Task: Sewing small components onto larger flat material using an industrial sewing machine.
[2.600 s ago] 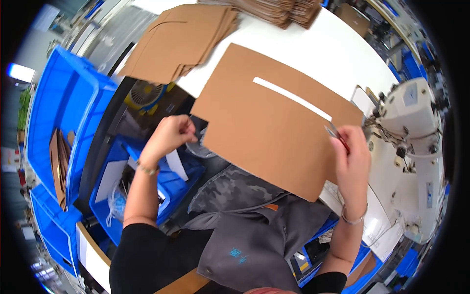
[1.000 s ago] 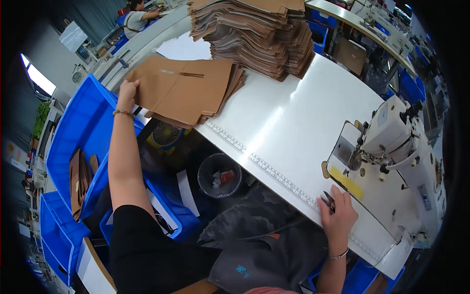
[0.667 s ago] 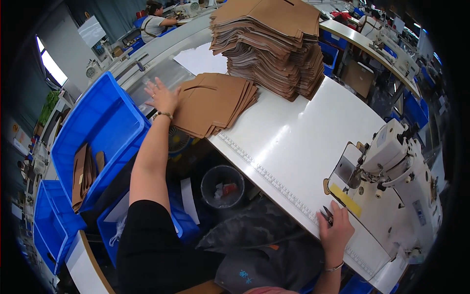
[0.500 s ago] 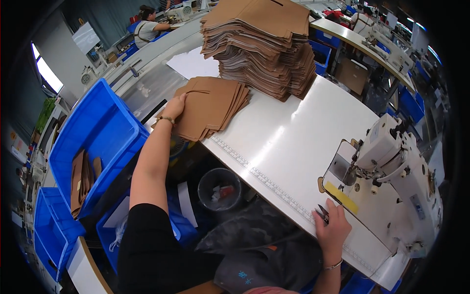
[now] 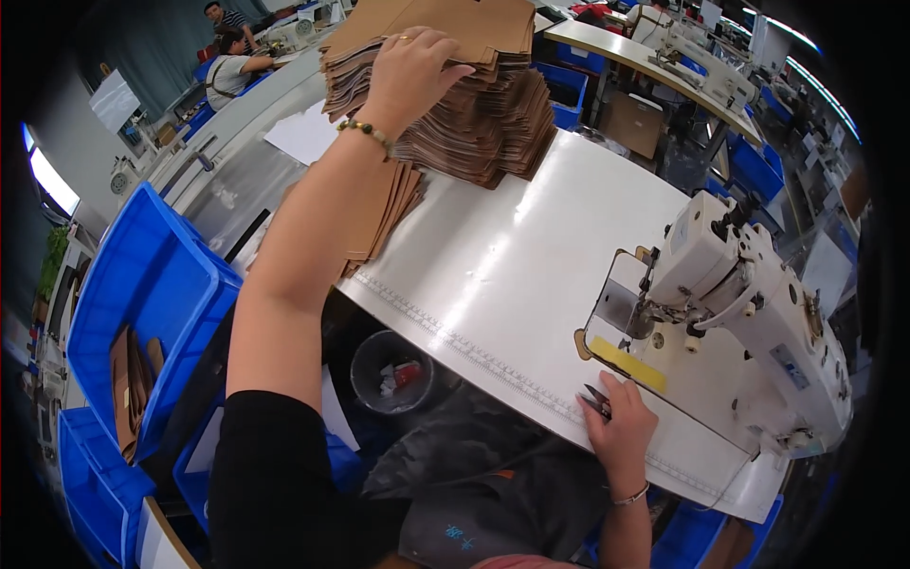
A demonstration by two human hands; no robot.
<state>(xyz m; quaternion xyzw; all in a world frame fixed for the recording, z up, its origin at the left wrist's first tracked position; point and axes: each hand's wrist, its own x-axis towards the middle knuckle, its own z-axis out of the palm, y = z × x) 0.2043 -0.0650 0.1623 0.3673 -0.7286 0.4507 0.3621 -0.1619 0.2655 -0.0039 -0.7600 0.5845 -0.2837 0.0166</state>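
My left hand is at the near edge of a tall pile of brown pieces, its fingers bent over the upper layers and thumb to the right. A smaller pile of brown pieces lies below it on the white table, partly hidden by my forearm. My right hand holds small dark scissors at the table's front ruler strip, just below a yellow strip on the white sewing machine.
Blue crates stand at the left, one holding brown pieces. A bucket with scraps sits below the table. A white sheet lies at the back left. Co-workers sit at machines beyond.
The large brown sheet seen earliest is gone from view above my hands. My left hand has moved up from the smaller pile to the tall one. My right hand still holds the scissors.
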